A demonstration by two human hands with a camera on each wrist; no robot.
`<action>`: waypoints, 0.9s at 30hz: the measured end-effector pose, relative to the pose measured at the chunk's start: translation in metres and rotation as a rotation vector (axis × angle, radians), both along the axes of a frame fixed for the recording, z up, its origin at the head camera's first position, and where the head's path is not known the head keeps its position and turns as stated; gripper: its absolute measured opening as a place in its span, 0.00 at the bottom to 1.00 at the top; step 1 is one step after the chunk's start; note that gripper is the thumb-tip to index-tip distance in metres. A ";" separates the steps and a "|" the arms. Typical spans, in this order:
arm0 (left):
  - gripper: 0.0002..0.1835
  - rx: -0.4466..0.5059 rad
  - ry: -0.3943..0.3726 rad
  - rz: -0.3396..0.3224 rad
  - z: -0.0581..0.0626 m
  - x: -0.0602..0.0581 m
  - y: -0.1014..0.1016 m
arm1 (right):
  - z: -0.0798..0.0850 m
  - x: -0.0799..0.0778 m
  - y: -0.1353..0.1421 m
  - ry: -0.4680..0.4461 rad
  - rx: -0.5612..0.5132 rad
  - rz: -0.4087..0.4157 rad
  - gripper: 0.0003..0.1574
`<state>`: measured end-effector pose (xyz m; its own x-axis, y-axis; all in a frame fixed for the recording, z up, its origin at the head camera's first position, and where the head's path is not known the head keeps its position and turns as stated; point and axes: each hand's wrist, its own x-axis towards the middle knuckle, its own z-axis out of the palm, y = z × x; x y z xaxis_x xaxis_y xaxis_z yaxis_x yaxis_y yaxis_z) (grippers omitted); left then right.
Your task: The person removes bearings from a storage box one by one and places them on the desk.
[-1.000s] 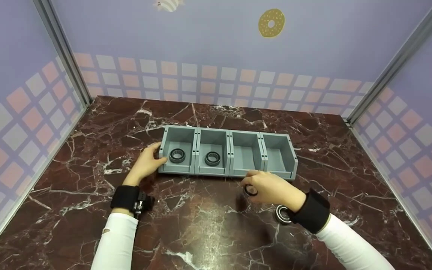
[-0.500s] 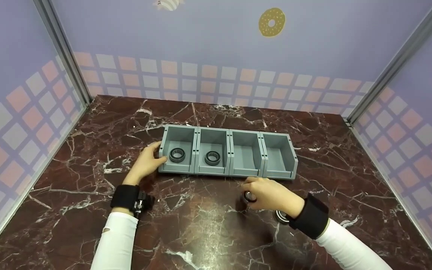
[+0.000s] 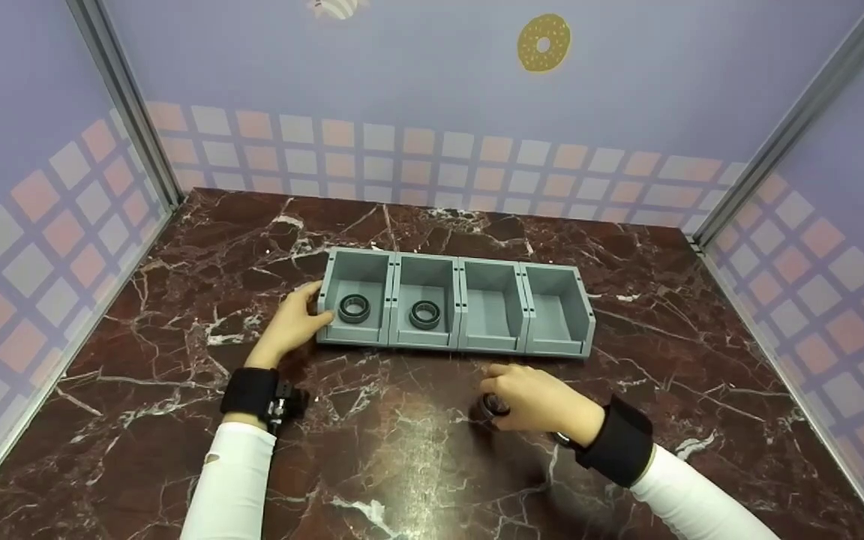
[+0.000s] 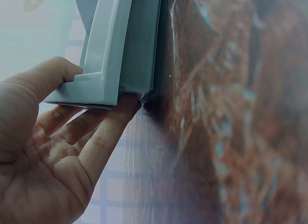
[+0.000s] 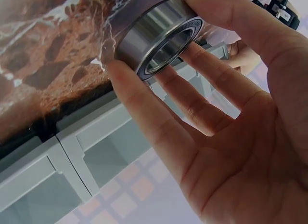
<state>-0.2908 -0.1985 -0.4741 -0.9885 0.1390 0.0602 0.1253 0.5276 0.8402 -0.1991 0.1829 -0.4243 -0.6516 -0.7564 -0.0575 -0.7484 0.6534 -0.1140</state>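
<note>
fingers (image 5: 149, 108) of the right hand (image 3: 541, 397), parted just its width, pinch a ball bearing (image 5: 154, 31) in front of the grey bins (image 3: 492, 346); bench (image 3: 402, 465) contact is unclear. the left hand (image 3: 289, 326) grips the leftmost bin (image 3: 353, 337) by its side. one bearing (image 3: 355, 320) lies in that bin, another bearing (image 3: 424, 325) in the next.

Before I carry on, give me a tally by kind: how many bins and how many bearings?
Grey bins: 4
Bearings: 4 (2 in the two leftmost bins, 1 held bearing in the right hand, 1 loose bearing on the tabletop, mostly hidden by that hand)
Total: 8
</note>
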 end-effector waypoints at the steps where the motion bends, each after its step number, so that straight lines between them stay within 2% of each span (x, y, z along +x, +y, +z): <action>1: 0.36 0.004 -0.001 -0.002 0.000 0.000 0.000 | 0.000 0.001 0.000 -0.002 0.002 0.000 0.16; 9: 0.36 0.006 -0.015 0.009 0.000 0.000 -0.001 | -0.004 0.006 -0.002 -0.005 0.036 0.000 0.19; 15: 0.36 0.000 -0.013 0.012 0.001 0.000 -0.001 | -0.008 0.009 -0.003 -0.005 0.016 0.021 0.16; 27: 0.36 0.003 -0.019 0.001 0.001 0.000 -0.001 | -0.016 0.011 -0.001 -0.014 -0.003 0.026 0.18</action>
